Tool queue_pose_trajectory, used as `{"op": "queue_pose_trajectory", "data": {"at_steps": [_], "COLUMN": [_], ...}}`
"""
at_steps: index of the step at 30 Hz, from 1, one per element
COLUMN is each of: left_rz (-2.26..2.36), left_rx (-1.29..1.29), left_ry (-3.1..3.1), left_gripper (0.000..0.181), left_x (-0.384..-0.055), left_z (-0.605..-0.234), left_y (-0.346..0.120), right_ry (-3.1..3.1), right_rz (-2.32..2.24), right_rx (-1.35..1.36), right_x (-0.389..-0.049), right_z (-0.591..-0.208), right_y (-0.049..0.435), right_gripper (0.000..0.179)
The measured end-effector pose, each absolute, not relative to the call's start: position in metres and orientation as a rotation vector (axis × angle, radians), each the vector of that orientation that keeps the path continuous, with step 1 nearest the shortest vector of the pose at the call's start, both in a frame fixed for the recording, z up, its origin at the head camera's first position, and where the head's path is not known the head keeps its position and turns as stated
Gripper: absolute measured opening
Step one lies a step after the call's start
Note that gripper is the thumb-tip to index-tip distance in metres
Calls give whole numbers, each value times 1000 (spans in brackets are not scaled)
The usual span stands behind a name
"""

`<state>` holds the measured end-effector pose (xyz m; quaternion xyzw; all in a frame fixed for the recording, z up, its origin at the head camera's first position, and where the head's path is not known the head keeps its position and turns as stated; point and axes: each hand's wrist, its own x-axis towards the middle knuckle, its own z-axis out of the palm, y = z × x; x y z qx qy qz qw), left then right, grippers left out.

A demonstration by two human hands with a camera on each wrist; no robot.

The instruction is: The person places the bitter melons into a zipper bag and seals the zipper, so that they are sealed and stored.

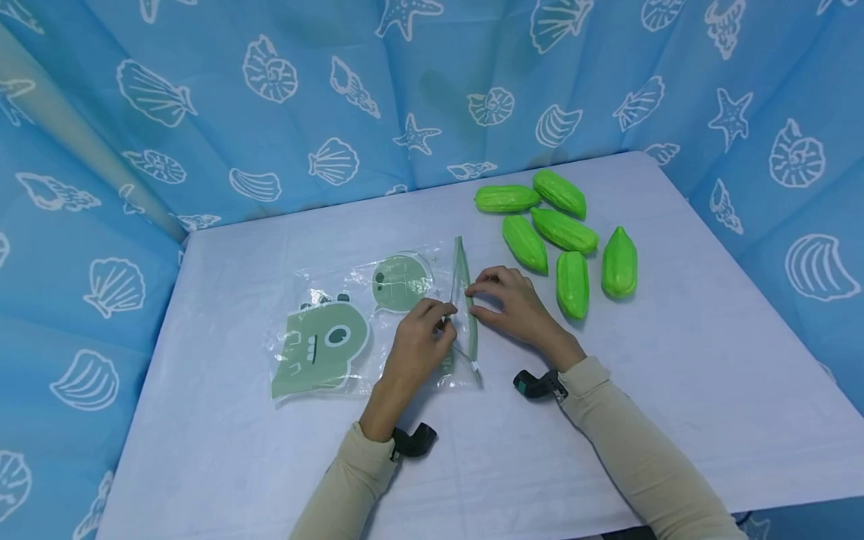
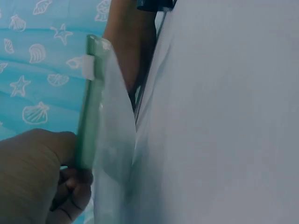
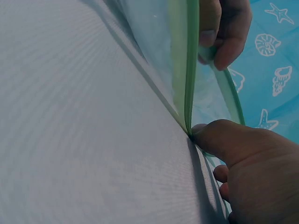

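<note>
A clear zip bag printed with a green one-eyed dinosaur lies flat on the table, its mouth toward the right. My left hand pinches one side of the mouth between thumb and fingers, at the green zip strip. The other side of the mouth is gripped by my right hand, thumb tip at the strip in the right wrist view. Between the hands the mouth is parted. A white slider sits near the end of the strip closest to me.
Several bright green ridged gourds lie beyond and to the right of my right hand. The table has a white cloth. A blue seashell curtain hangs along its back and sides. Black wrist cameras are strapped at both sleeves.
</note>
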<state>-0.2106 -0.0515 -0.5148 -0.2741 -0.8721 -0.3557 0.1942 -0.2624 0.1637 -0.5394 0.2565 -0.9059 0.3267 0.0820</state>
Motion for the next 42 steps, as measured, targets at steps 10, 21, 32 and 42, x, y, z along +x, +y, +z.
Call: {"op": "queue_pose_trajectory", "data": {"at_steps": [10, 21, 32, 42], "left_rz": [-1111, -1245, -1340, -1278], "left_rx": [-620, -543, -562, -613], "left_ry": [-2388, -2288, -2354, -2517], "left_gripper": [20, 20, 15, 13], "left_x": [-208, -206, -202, -206], "left_z": [-497, -486, -465, -423], "left_y": [-64, -75, -86, -99], "right_ry": [-2702, -2705, -2725, -2771], "right_rz": [977, 982, 962, 1004], "right_rx": [766, 755, 765, 716], "right_x": [-261, -262, -262, -262], "right_z": [-539, -538, -538, -537], "right_y": [163, 165, 164, 162], "right_gripper": [29, 29, 28, 23]}}
